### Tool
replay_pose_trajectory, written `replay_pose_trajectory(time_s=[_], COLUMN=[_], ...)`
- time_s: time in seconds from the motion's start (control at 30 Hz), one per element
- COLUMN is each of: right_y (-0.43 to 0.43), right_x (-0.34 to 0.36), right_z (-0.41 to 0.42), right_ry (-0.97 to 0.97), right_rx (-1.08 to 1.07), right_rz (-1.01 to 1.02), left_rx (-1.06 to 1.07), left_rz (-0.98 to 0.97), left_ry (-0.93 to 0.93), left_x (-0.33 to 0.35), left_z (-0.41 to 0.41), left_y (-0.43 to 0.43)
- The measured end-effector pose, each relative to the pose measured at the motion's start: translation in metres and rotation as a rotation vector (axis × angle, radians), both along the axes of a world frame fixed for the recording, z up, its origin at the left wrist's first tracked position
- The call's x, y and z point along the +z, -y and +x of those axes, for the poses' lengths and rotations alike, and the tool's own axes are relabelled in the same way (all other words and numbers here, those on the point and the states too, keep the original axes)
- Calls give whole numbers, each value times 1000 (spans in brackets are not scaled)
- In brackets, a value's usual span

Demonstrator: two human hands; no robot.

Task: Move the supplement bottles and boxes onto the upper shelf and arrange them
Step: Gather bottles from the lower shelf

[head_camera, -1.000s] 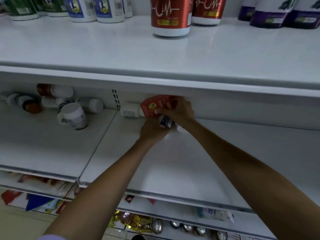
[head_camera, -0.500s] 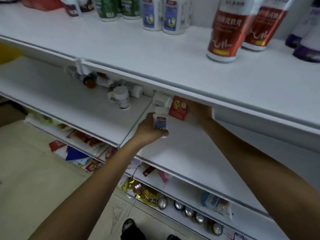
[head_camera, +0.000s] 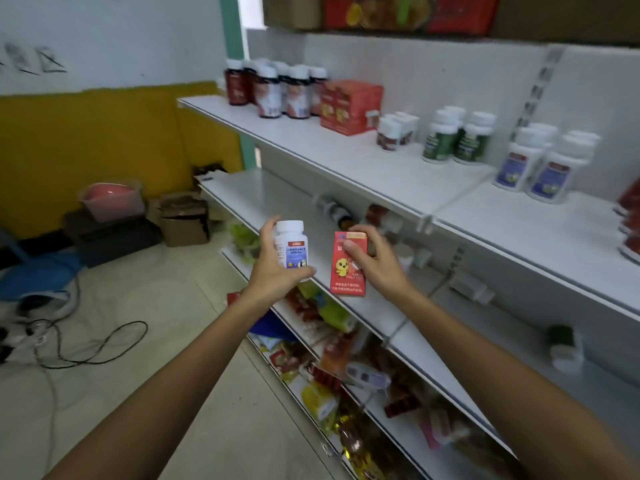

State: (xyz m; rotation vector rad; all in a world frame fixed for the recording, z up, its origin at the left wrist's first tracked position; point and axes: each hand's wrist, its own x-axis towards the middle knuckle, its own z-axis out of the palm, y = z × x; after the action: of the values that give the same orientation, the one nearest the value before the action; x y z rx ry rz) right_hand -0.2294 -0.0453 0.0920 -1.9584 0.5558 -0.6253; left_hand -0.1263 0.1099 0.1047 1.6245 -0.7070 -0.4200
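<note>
My left hand (head_camera: 273, 268) grips a white bottle (head_camera: 291, 247) with a blue label, held upright in front of the shelves. My right hand (head_camera: 375, 263) holds a small red box (head_camera: 346, 271) with a yellow chick on it, just right of the bottle. The upper shelf (head_camera: 346, 161) carries rows of dark bottles (head_camera: 277, 88), a stack of red boxes (head_camera: 349, 105), green-label bottles (head_camera: 453, 136) and blue-label white bottles (head_camera: 543, 164). On the middle shelf (head_camera: 263, 199) several bottles (head_camera: 337, 211) lie on their sides, partly hidden under the upper shelf.
The lower shelves hold colourful snack packets (head_camera: 322, 344). On the tiled floor at the left are cardboard boxes (head_camera: 183, 216), a pink basin (head_camera: 110, 199), a blue bag (head_camera: 38, 275) and loose black cables (head_camera: 86, 344). A dark bottle (head_camera: 562, 341) lies on the middle shelf at the right.
Both hands have pulled out from the back of the middle shelf, the left with the white bottle and the right with the red box. My view has swung left along the shelves.
</note>
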Motion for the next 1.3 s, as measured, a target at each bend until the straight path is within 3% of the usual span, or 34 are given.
replay_pose_trajectory(time_s=[0.27,0.53,0.7,1.0,1.1,1.3], right_y=[-73,-88,-72,-6,28,85], right_x=[37,70,86,129,139,144], right_z=[116,198,251,343,355,335], right_ry=[137,195,203,384,336,205], right_rx=[128,164,197,31,-73,-293], right_rz=[111,172,123,-33,-229,-385], left_rx=[-22,-49,-70,-158,-158,-255], left_rz=[-95,-153,-156,-158,-209,-171], left_ry=[70,84,98,167,183,234], left_x=[56,70,68,95,101,102], left_z=[91,158,203,296,319,329], left_y=[-99,-115,-92,-11,22,93])
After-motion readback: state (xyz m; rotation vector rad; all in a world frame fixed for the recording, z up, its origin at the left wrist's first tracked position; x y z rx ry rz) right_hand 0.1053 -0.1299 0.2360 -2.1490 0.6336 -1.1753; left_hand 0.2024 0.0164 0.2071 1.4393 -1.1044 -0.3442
